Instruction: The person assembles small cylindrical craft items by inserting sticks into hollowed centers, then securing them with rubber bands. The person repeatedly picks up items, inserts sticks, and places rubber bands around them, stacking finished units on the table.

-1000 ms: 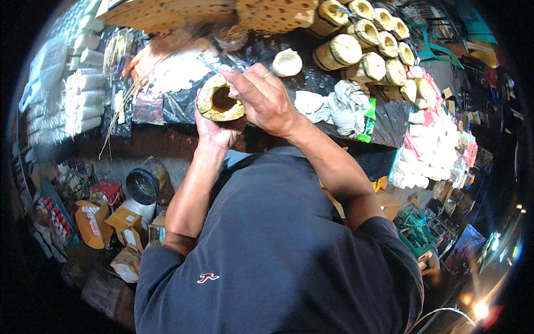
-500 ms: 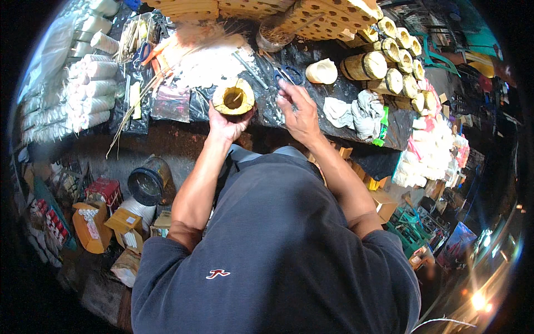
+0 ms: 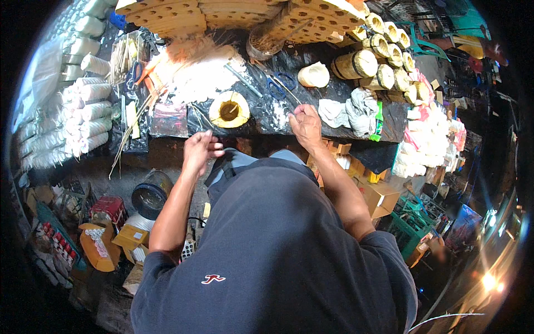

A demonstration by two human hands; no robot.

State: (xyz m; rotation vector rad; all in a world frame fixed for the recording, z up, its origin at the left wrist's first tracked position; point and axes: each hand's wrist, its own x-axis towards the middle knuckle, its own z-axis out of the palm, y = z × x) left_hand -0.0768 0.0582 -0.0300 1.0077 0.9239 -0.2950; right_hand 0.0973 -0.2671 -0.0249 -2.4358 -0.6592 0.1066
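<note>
Left hand: the left hand (image 3: 201, 149) hung at the near edge of the bench (image 3: 267, 119), fingers loosely curled and half open, gripping nothing that could be made out.
Right hand: the right hand (image 3: 305, 123) rested on the bench at about 3 o'clock from the bamboo ring, its fingers pinched together on a thin stick (image 3: 290, 96) that ran up toward 11 o'clock; the stick was too fine to tell more.
Bamboo ring: the short hollow bamboo ring (image 3: 229, 109) stood on end on the black sheet of the bench, open mouth up, between the two hands and touched by neither; it lay at about 1 o'clock from the left hand.
Scissors: blue-handled scissors (image 3: 280, 83) lay on the bench just beyond the right hand, at about 11 o'clock from it.
Cloth: a crumpled grey cloth (image 3: 351, 109) lay at 3 o'clock from the right hand, near it.
Pale lump: a cream-coloured rounded piece (image 3: 314, 75) sat at 12 o'clock from the right hand.
Bamboo sections: a row of cut bamboo sections (image 3: 384, 61) lay along the far right of the bench.
White rolls: stacked white rolls (image 3: 83, 111) filled the left side, at 9 o'clock from the ring.
Perforated boards: pale boards full of round holes (image 3: 167, 14) lay along the far edge.
</note>
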